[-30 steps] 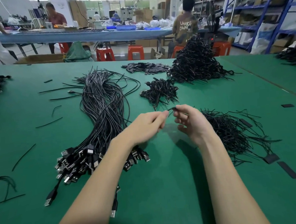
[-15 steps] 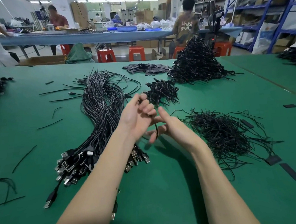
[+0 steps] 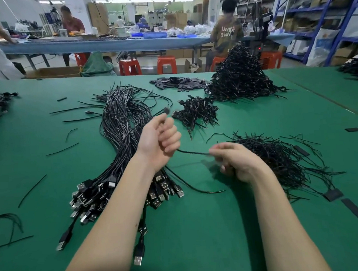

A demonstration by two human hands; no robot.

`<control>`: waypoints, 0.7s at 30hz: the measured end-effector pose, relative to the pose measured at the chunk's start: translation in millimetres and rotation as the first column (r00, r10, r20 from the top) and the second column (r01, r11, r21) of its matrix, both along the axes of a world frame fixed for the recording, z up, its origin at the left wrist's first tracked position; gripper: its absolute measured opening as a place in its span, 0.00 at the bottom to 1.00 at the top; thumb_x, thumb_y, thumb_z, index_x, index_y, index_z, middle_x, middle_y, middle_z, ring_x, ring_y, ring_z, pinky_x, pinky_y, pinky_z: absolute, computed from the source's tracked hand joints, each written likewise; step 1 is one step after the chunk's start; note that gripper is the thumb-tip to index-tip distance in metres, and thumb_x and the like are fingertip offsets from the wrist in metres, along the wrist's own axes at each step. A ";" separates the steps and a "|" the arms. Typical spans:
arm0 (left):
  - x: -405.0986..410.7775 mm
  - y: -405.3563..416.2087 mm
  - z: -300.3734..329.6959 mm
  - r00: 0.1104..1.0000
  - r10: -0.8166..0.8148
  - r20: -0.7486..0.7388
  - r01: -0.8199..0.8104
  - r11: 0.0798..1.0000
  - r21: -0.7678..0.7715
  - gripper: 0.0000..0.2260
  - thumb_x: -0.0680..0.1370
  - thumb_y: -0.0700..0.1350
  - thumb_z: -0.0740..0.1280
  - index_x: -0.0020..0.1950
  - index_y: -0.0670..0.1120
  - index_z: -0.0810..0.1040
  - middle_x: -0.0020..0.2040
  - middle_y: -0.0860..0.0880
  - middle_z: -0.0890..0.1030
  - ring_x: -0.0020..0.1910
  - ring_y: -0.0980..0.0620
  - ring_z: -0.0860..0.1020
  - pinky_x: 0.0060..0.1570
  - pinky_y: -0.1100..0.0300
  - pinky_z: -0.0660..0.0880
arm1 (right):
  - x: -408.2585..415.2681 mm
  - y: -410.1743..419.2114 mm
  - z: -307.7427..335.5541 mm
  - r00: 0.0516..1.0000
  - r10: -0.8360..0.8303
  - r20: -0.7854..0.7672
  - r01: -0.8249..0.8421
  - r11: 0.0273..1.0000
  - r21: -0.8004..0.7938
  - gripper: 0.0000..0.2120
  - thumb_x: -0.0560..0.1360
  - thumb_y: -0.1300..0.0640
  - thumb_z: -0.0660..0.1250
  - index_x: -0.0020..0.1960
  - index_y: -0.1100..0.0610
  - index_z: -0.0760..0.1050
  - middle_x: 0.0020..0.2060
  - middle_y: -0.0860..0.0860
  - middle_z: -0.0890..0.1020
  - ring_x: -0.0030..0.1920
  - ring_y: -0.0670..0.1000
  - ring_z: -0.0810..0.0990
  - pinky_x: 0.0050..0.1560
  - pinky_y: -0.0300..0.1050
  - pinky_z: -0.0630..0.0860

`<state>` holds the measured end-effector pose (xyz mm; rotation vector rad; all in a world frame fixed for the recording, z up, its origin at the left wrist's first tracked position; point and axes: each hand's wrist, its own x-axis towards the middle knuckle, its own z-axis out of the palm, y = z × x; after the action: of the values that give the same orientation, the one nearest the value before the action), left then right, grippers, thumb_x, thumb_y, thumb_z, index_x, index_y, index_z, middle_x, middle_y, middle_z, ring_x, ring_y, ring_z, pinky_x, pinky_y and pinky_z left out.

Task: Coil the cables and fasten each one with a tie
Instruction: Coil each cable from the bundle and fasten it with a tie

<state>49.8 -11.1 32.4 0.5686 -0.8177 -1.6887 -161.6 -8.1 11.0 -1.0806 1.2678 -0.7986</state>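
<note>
While my left hand is curled around a black cable above the green table, my right hand pinches the same cable to its right. Under my left forearm lies the bundle of loose cables, and the pile of ties is just right of my right hand.

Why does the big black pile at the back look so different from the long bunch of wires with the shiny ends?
The back pile is heaped high in a mound of small bundles; the long bunch lies flat, its cables stretched out straight. The bunch shows silver plugs fanned out at its near end, under the left arm; no such row of plugs shows in the pile. Both are black cables lying on the green table.
</note>
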 end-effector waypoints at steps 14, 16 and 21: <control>-13.4 -1.3 -0.7 0.980 -0.041 -0.194 0.062 0.992 0.106 0.24 0.86 0.47 0.49 0.61 0.32 0.79 0.62 0.36 0.81 0.60 0.41 0.82 0.58 0.51 0.80 | 13.1 17.7 16.3 0.754 0.578 0.313 -0.604 0.797 -0.016 0.10 0.79 0.62 0.65 0.60 0.55 0.74 0.46 0.55 0.81 0.37 0.49 0.79 0.36 0.44 0.83; -10.6 0.3 0.9 0.962 -0.039 -0.270 0.079 0.987 0.140 0.24 0.86 0.45 0.51 0.54 0.33 0.83 0.56 0.38 0.84 0.53 0.43 0.84 0.48 0.55 0.83 | 7.9 13.6 10.9 0.773 0.535 0.341 -0.582 0.812 0.047 0.08 0.78 0.61 0.64 0.57 0.53 0.73 0.39 0.53 0.78 0.33 0.46 0.75 0.30 0.38 0.80; -6.7 9.0 6.6 0.982 -0.184 0.045 0.180 0.981 0.067 0.19 0.82 0.47 0.58 0.44 0.41 0.86 0.42 0.46 0.86 0.34 0.53 0.84 0.31 0.66 0.77 | -1.8 -0.9 3.8 0.989 0.129 0.068 -0.129 0.992 -0.006 0.07 0.78 0.57 0.70 0.45 0.51 0.72 0.29 0.46 0.74 0.26 0.43 0.68 0.26 0.35 0.63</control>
<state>43.1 -2.1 38.9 0.5963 -0.8782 -1.8788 -163.4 -9.1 14.7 -1.1154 1.1285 -0.7325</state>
